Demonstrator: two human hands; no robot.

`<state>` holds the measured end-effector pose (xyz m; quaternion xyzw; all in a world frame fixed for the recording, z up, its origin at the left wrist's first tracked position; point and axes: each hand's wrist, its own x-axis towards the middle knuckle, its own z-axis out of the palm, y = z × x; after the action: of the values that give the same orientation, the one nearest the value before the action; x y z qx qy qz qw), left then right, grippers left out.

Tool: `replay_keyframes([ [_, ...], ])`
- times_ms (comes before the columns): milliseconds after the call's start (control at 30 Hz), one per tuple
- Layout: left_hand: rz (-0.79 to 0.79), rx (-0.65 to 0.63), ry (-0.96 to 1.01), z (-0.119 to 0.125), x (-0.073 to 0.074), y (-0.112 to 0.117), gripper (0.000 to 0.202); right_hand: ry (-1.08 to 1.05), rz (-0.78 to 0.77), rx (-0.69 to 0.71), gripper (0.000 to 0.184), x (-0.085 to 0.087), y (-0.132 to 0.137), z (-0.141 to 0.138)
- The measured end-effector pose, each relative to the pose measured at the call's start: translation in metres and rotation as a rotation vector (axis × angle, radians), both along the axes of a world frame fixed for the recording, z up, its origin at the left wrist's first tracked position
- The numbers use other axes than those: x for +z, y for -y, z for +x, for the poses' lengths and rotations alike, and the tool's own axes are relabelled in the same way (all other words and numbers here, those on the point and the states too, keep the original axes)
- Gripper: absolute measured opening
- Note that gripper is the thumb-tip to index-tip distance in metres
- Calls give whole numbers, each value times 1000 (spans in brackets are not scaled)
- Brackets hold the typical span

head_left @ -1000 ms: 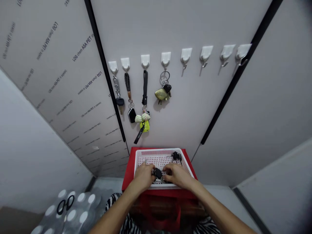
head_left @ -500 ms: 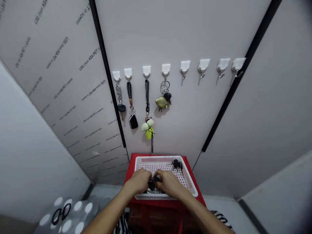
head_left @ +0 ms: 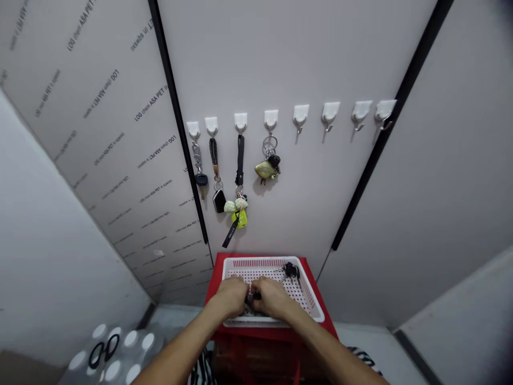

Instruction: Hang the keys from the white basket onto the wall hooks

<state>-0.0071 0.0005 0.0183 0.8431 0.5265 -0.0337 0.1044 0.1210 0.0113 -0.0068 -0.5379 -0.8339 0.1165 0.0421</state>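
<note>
1. Low at far left: black-handled scissors (head_left: pixel 104 351) on grey polka-dot fabric (head_left: pixel 132 358), well apart from the red stand (head_left: pixel 215 272).
2. Wall, four leftmost white adhesive hooks (head_left: pixel 193 129): all loaded. In order: a car key (head_left: pixel 201 179) on a metal clip, a black fob (head_left: pixel 218 201) on a braided strap, a black strap (head_left: pixel 240 160) with a yellow charm (head_left: pixel 239 218), a brass tag (head_left: pixel 265 170) on a ring.
3. Left hand (head_left: pixel 232 297): at the front edge of the white plastic basket (head_left: pixel 264 261), fingers curled inward.
4. Black key fob (head_left: pixel 254 296): between the hands, mostly hidden, inside the basket near its front edge.
5. Right hand (head_left: pixel 271 297): close against the left hand, curled over the same fob. Actual pinch: cannot tell.
6. Key bunch (head_left: pixel 292 270): in the basket near the back right corner, clear of both hands.
7. Four rightmost hooks (head_left: pixel 300 113): bare.
</note>
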Motion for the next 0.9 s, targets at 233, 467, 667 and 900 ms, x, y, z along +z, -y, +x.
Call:
replay_keyframes([
  [233,-6,146,322,-6,-8,-22,18,-84,50,-122,21,4,-10,12],
  [467,-310,287,1091,-3,1,-32,11,-512,15,-49,31,25,-5,19],
  [667,-413,421,1534,7,11,-27,17,-688,-164,48,22,29,2,16],
  [900,-481,450,1800,18,15,-26,22,-948,-244,-76,22,33,3,18],
])
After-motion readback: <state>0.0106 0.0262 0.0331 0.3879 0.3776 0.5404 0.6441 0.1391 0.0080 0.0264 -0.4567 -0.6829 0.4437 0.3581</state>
